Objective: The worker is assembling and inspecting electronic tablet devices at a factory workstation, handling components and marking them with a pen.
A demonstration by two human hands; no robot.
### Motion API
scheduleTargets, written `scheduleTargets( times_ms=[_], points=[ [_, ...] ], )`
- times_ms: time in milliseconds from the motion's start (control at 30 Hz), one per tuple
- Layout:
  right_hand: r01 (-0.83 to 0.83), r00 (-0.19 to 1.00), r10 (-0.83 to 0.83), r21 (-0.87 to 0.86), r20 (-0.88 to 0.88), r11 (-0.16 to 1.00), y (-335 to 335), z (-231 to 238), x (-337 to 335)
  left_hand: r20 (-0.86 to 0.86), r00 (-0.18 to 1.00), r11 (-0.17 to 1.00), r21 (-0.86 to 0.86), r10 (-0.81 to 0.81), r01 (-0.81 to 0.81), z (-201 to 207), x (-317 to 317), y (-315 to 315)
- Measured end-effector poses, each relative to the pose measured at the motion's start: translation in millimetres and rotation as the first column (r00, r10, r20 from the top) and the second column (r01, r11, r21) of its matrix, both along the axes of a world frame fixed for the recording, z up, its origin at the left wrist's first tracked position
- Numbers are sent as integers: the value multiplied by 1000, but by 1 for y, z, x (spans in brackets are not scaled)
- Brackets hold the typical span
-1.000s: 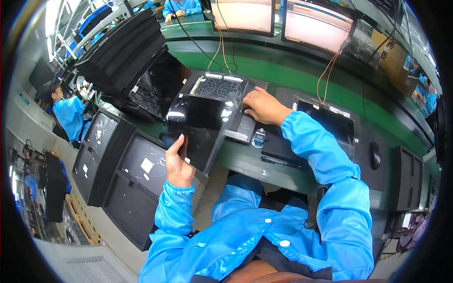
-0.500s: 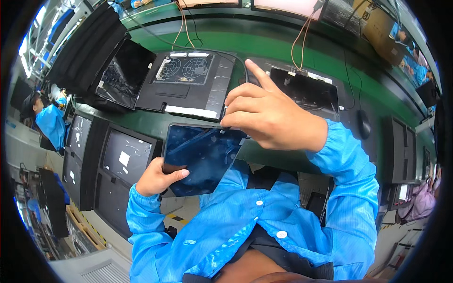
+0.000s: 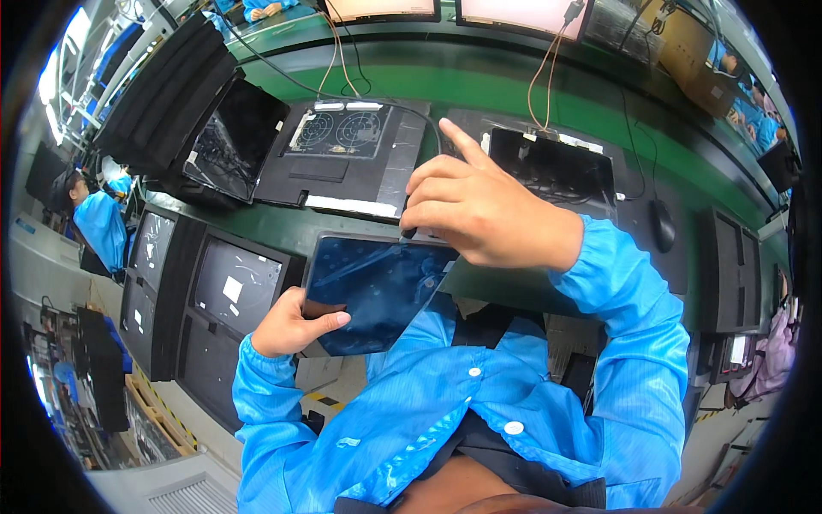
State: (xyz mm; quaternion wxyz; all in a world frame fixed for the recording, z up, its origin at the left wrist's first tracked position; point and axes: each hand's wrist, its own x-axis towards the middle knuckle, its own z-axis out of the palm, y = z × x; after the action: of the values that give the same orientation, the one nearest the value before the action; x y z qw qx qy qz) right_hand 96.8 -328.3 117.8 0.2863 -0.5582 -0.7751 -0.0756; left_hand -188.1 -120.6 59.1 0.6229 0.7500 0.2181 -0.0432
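My left hand [image 3: 297, 324] grips the lower left edge of a tablet [image 3: 372, 291], thumb on its dark glossy screen and the other fingers out of sight beneath. The screen shows smudges and reflections, and the tablet is held tilted over the near edge of the bench. My right hand [image 3: 492, 210] is above the tablet's far right part, index finger raised and the other fingers pinched together. Between them is the dark end of a black cable [image 3: 402, 107], its tip close to the tablet's far edge. Whether the tip touches the tablet I cannot tell.
A black foam fixture [image 3: 338, 176] and a dark screen panel [image 3: 235, 133] lie beyond the tablet at left; another dark screen [image 3: 548, 163] is at right, near a mouse [image 3: 659, 224]. Black foam trays [image 3: 235, 283] stand at my left. Monitors [image 3: 518, 15] line the back.
The tablet and my left hand have shifted slightly right and the tablet's tilt has changed a little. My right hand keeps its pinch near the far edge, moved slightly left.
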Motion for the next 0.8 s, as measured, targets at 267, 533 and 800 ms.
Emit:
scheduleTargets(
  times_ms=[267, 533, 800],
  points=[
    [-1, 1000, 1, -10, 1, 1000, 8, -4, 1, -23, 1000, 999, 37, -11, 12, 0, -1, 5],
    [-32, 995, 39, -77, 93, 997, 16, 5, 1, 6, 999, 994, 107, -36, 35, 2, 10, 6],
    [287, 873, -197, 143, -446, 947, 12, -26, -11, 128, 991, 997, -56, -42, 49, 13, 14, 34]
  ],
)
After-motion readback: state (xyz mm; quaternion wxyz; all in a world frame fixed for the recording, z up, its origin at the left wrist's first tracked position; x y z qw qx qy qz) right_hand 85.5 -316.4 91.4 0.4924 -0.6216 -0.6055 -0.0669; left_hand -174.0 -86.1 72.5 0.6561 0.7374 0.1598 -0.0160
